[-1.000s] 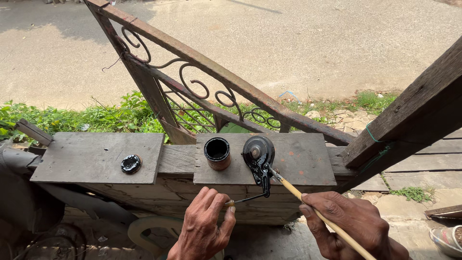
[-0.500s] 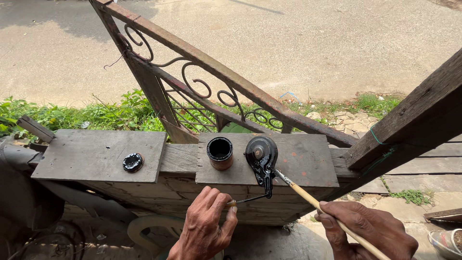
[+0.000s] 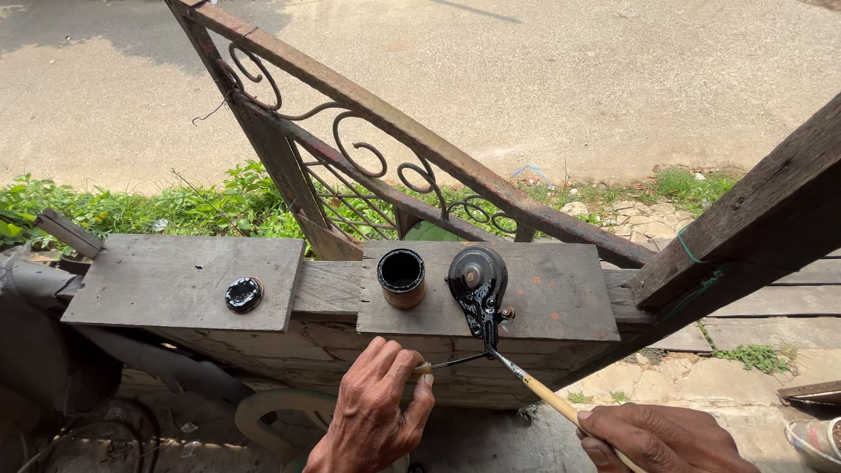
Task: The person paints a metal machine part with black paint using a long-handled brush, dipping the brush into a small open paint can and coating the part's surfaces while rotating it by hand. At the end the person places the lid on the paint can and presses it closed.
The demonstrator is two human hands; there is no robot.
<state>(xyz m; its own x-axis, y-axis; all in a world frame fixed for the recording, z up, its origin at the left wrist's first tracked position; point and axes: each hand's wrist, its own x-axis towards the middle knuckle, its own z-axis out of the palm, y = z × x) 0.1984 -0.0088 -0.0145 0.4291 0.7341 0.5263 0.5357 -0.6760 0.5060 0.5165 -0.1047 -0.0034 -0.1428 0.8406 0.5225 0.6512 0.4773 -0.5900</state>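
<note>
A black, glossy metal part point(image 3: 477, 289) with a round head lies on a grey wooden board point(image 3: 561, 302). My right hand point(image 3: 661, 438) grips a thin wooden-handled paintbrush point(image 3: 543, 392) whose tip touches the part's lower end. At the board's front edge, my left hand point(image 3: 377, 412) pinches a thin wire point(image 3: 451, 362) that runs to that same lower end. A small open tin of black paint point(image 3: 401, 278) stands just left of the part. Its black lid point(image 3: 243, 294) rests on the left board point(image 3: 166, 280).
A rusty wrought-iron railing point(image 3: 385, 131) with scrolls leans behind the boards. A thick wooden beam point(image 3: 753, 228) slants up at the right. Green weeds point(image 3: 175, 206) and a concrete road point(image 3: 526, 79) lie beyond. A shoe point(image 3: 819, 442) shows at the bottom right.
My right hand has drawn down and right, sliding the brush tip down along the black part. The left hand keeps its hold on the wire. The view has shifted slightly.
</note>
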